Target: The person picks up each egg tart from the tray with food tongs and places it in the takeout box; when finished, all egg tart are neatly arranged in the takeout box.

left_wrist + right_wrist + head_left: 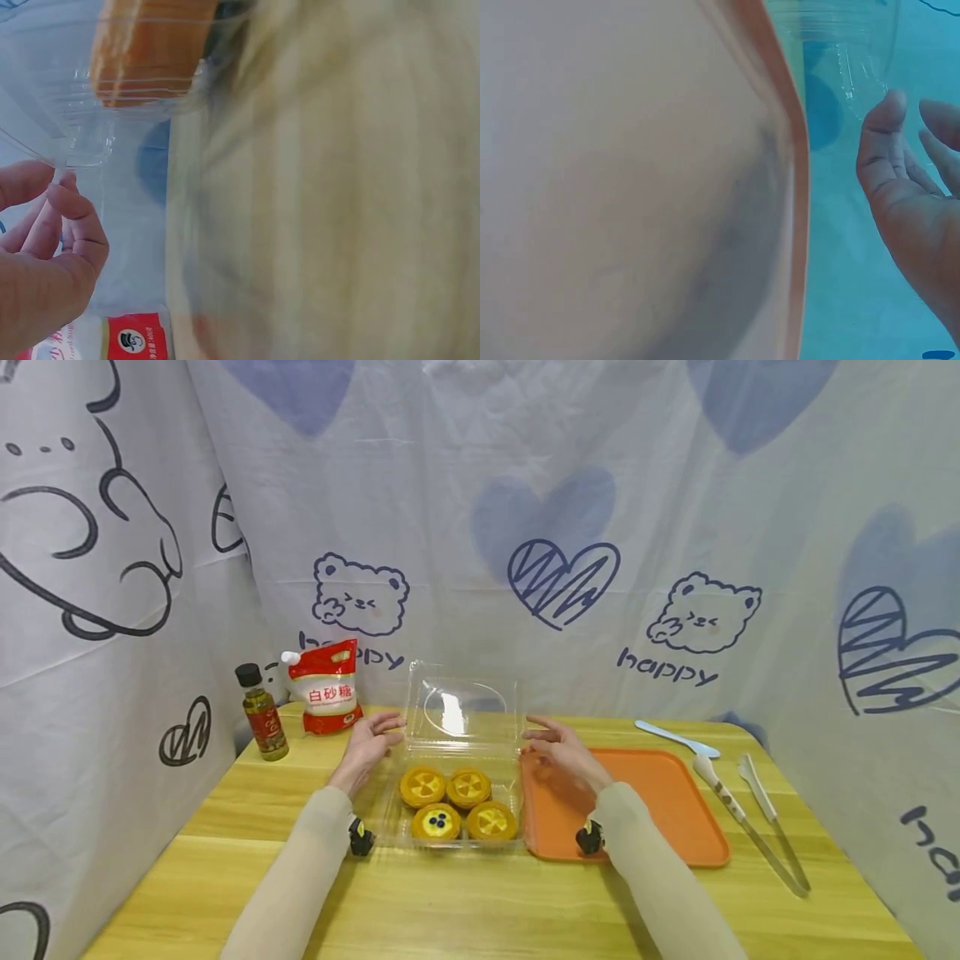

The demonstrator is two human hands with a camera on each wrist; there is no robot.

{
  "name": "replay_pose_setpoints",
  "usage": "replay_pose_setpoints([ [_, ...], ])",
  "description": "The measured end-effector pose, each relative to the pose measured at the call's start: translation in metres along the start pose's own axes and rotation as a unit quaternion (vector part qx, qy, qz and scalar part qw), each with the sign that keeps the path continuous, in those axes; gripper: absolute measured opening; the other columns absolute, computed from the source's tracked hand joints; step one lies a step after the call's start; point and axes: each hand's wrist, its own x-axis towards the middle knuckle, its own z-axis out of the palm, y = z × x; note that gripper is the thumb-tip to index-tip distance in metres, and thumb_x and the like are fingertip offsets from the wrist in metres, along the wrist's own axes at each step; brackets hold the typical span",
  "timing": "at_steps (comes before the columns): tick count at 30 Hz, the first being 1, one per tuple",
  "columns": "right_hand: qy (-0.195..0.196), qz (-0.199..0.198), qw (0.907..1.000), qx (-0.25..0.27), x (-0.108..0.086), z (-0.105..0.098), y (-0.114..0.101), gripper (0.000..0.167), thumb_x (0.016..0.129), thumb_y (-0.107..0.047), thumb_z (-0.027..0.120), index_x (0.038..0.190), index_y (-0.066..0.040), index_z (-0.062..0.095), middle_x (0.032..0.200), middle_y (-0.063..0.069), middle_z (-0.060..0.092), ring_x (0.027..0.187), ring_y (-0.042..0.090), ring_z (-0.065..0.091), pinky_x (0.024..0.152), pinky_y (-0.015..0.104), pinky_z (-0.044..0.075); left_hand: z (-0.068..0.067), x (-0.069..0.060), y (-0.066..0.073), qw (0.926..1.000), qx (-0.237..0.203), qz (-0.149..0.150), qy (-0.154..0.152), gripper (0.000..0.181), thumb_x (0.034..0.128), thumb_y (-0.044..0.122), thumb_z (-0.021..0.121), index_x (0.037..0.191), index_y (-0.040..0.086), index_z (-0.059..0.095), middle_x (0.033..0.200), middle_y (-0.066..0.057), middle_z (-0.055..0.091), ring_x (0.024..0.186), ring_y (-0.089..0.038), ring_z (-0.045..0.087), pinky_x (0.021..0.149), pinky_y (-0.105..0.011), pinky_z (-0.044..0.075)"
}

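Note:
A clear plastic clamshell box [390, 827] stands on the table with its lid [491, 714] raised. Several round egg tarts [468, 787] sit inside, one of them topped with dark blue berries [439, 821]. My left hand [369, 743] is at the lid's left edge, its fingers loosely bent; in the left wrist view the fingertips [64, 191] come right up to the clear plastic corner. On the opposite side, my right hand [564, 750] is beside the lid's right edge, over the tray. A gap shows between its thumb and fingers in the right wrist view, with nothing held.
An orange tray [660, 802] adjoins the box on the right. Beyond it lie metal tongs with pale ends [776, 852] and a light blue spatula [675, 737]. At the back left stand an oil bottle [264, 718] and a red-and-white sugar pouch [328, 689]. A printed curtain [450, 527] hangs behind.

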Motion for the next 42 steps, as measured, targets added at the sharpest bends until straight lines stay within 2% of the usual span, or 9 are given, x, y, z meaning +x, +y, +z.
replay_pose_setpoints([
  [4,0.004,-0.008,0.9985,0.053,0.0,-0.001,-0.001,0.06,0.099,0.001,0.048,0.154,-0.004,0.024,0.144,0.032,0.044,0.102,0.017,0.064,0.089,0.036,0.057,0.001,-0.002,0.007,1.0,-0.004,0.003,0.004,0.049,0.0947,0.0,0.057,0.143,0.0,0.046,0.136,-0.022,0.056,0.082,-0.006,0.059,0.062,-0.02,0.05],
  [10,-0.001,-0.009,0.9981,0.061,0.0,-0.002,-0.007,0.055,0.1,-0.001,0.049,0.151,0.002,0.029,0.145,0.032,0.042,0.119,0.033,0.06,0.098,0.042,0.054,-0.002,-0.008,0.018,0.9997,0.024,0.008,-0.008,0.041,0.0983,0.003,0.052,0.139,0.0,0.051,0.129,-0.022,0.057,0.09,-0.019,0.062,0.066,-0.023,0.052],
  [14,-0.007,-0.017,0.9977,0.065,-0.001,-0.004,-0.009,0.05,0.099,0.0,0.05,0.146,0.008,0.035,0.144,0.035,0.039,0.114,0.027,0.062,0.1,0.042,0.053,-0.005,-0.006,0.017,0.9991,0.037,0.016,-0.015,0.037,0.0989,0.004,0.052,0.135,0.003,0.055,0.126,-0.018,0.057,0.087,-0.014,0.063,0.069,-0.024,0.054],
  [18,-0.009,-0.021,0.997,0.074,-0.001,-0.006,-0.008,0.047,0.099,-0.001,0.051,0.143,0.01,0.038,0.143,0.035,0.04,0.111,0.023,0.063,0.101,0.041,0.052,-0.006,-0.007,0.017,0.9993,0.024,0.021,-0.017,0.033,0.0997,0.008,0.053,0.132,0.002,0.057,0.127,-0.019,0.057,0.088,-0.014,0.063,0.08,-0.034,0.058],
  [22,-0.007,-0.021,0.9976,0.065,-0.002,-0.006,-0.008,0.044,0.103,-0.01,0.049,0.141,0.011,0.04,0.144,0.034,0.041,0.116,0.027,0.062,0.105,0.045,0.048,-0.007,-0.009,0.016,0.9996,-0.015,0.019,-0.014,0.035,0.1023,0.018,0.052,0.131,-0.002,0.056,0.122,-0.016,0.061,0.089,-0.014,0.065,0.092,-0.045,0.056],
  [28,-0.008,-0.03,0.9972,0.069,-0.002,-0.002,-0.007,0.048,0.107,-0.021,0.039,0.135,0.018,0.041,0.139,0.038,0.042,0.128,0.043,0.051,0.109,0.049,0.043,-0.008,-0.01,0.013,0.994,-0.109,0.011,-0.002,0.038,0.1035,0.022,0.048,0.12,-0.01,0.057,0.095,-0.001,0.068,0.087,-0.017,0.07,0.088,-0.037,0.059],
  [33,0.002,-0.021,0.9978,0.064,-0.001,0.001,-0.007,0.05,0.108,-0.026,0.036,0.129,0.018,0.047,0.134,0.036,0.05,0.127,0.044,0.051,0.107,0.046,0.045,-0.011,-0.012,0.011,0.9888,-0.148,0.015,-0.013,0.039,0.1032,0.022,0.047,0.116,-0.014,0.057,0.088,-0.001,0.071,0.086,-0.017,0.071,0.091,-0.038,0.058],
  [37,-0.005,-0.015,0.999,0.043,-0.003,0.002,-0.005,0.042,0.106,-0.017,0.042,0.132,0.016,0.047,0.137,0.034,0.05,0.129,0.043,0.049,0.107,0.045,0.046,-0.016,-0.015,0.008,0.9881,-0.149,0.008,-0.036,0.025,0.1021,0.012,0.047,0.107,-0.006,0.063,0.093,-0.006,0.073,0.087,-0.016,0.071,0.093,-0.036,0.057],
  [42,-0.011,-0.013,0.9996,0.025,-0.008,0.001,-0.001,0.045,0.104,-0.015,0.048,0.136,0.016,0.043,0.139,0.034,0.046,0.131,0.045,0.046,0.11,0.046,0.043,-0.022,-0.016,0.005,0.9928,-0.105,-0.001,-0.058,0.022,0.0983,0.008,0.052,0.111,-0.005,0.065,0.101,-0.003,0.07,0.09,-0.013,0.069,0.091,-0.03,0.057],
])
